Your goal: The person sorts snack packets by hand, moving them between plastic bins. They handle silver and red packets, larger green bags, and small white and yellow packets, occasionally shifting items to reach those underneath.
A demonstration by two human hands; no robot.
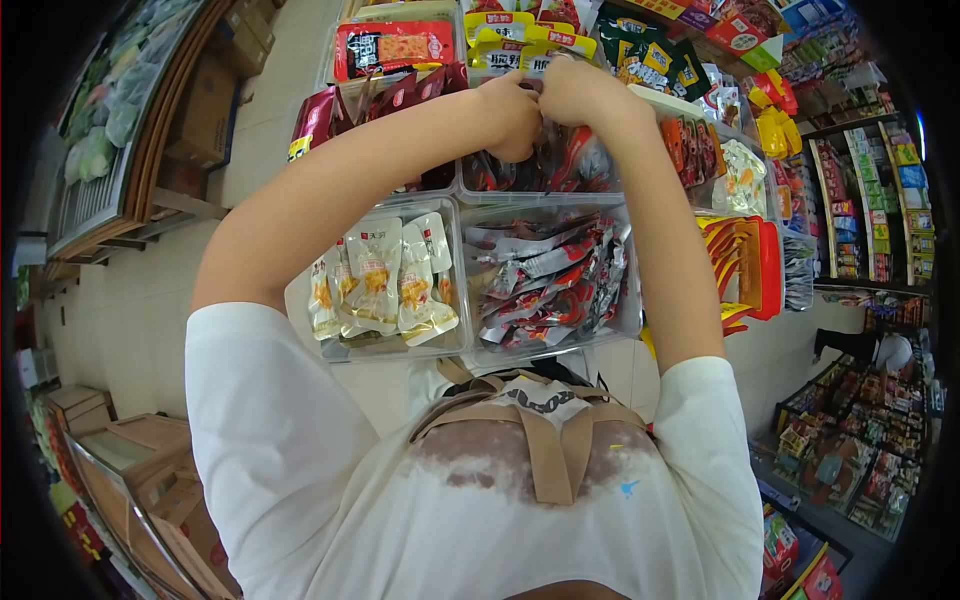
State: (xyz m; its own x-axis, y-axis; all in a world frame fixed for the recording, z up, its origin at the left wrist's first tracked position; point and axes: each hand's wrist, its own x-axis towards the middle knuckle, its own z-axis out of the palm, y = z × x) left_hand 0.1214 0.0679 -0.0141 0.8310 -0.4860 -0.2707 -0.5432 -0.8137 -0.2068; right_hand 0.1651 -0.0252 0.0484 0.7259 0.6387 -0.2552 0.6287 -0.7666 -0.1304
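Note:
Both arms reach forward over a display of clear plastic bins filled with snack packets. My left hand (512, 117) is closed, its fingers curled toward my right hand; whatever it grips is hidden. Close against it, my right hand (577, 92) is also closed, fingertips pinched and mostly out of sight. Beneath both hands lies a bin of dark and red snack packets (578, 160). Yellow snack packets (500, 55) stand just beyond the fingers. Nearer my body are a bin of white-and-gold packets (372, 275) and one of silver, black and red packets (550, 280).
Maroon packets (320, 118) and a red packet (393, 50) sit at the left. To the right are yellow-and-red packets (725, 265) and white packets (740, 175). A produce rack (115, 150) stands far left. Shelves (875, 200) and another person (890, 352) are at the right.

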